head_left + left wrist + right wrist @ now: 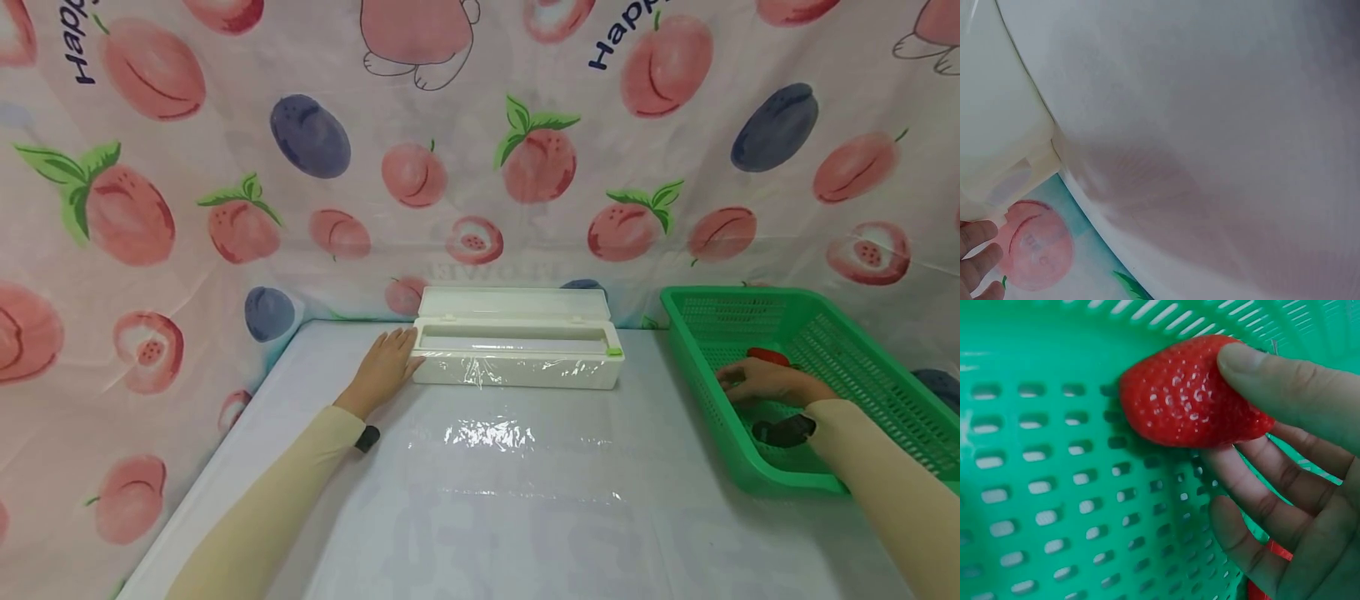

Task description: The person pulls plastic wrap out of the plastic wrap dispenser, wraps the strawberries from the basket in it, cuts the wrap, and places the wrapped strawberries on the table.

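Observation:
In the right wrist view, a glossy red strawberry [1179, 394] is pinched between the thumb and fingers of my right hand [1304, 456]. In the head view that right hand [772, 382] is inside the green basket [693, 383], low near its left wall. My left hand [381, 367] rests against the left end of a long white cling film box [517, 371], fingers fairly straight. The left wrist view shows only its fingertips [979, 240] by the box end [1004, 125]. The box's clear lid [513, 303] stands raised.
A sheet of clear film [487, 433] lies on the white table in front of the box. Another red item [768, 357] is in the basket beyond the right hand. A green slider [614, 352] sits at the box's right end. Fruit-print cloth [472, 167] hangs behind.

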The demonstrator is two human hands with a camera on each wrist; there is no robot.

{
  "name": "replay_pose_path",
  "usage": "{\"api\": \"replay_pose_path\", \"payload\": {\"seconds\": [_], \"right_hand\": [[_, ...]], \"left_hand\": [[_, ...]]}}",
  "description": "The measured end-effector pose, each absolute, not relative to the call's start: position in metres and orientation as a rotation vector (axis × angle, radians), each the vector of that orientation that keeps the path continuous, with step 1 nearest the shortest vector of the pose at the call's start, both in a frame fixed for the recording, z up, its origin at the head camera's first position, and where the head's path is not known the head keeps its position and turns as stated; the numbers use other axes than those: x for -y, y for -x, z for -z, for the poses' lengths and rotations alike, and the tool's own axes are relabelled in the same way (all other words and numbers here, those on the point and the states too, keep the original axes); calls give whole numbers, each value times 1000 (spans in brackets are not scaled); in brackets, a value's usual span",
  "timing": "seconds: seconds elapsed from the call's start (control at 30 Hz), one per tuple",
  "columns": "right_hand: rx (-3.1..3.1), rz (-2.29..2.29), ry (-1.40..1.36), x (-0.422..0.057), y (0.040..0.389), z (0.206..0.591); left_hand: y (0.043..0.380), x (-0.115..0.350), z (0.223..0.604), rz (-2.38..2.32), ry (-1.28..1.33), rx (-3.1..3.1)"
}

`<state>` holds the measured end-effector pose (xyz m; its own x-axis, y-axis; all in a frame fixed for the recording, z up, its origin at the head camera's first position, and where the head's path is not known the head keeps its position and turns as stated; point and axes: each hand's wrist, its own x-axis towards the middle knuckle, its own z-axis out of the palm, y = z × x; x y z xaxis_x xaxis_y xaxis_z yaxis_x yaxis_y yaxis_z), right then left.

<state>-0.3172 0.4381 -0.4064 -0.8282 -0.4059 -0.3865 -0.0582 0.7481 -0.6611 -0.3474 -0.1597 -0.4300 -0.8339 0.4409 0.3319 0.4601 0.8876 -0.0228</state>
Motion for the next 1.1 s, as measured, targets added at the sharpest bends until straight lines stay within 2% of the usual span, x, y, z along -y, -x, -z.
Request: {"api": "replay_pose_path", "payload": {"seconds": [0.33,0.6,1.1], "right_hand": [[-2461,943,303,-437,313,402],[-2225,1151,226,-443,318,407],[-1469,1648,441,-460,326,399]], "left_hand": [[347,160,431,75,666,2716],[347,159,432,69,678,2703],[345,157,432,85,682,2704]]}}
